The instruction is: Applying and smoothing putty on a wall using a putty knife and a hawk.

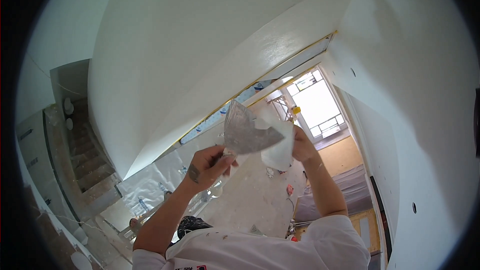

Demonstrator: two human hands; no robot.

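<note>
My left hand is closed around the handle of a wide putty knife. Its broad grey blade fans upward and looks smeared. My right hand grips the right side of a pale white sheet-like piece, partly behind the blade. Blur and glare hide what kind of thing that piece is. The blade's right corner overlaps it, and whether the two touch I cannot tell. Both forearms reach up in front of my chest.
A smooth white wall curves overhead, with yellow tape along its lower edge. Steps descend at the left. Plastic sheeting covers part of the floor. A bright glazed door stands at the far right; a red item lies below.
</note>
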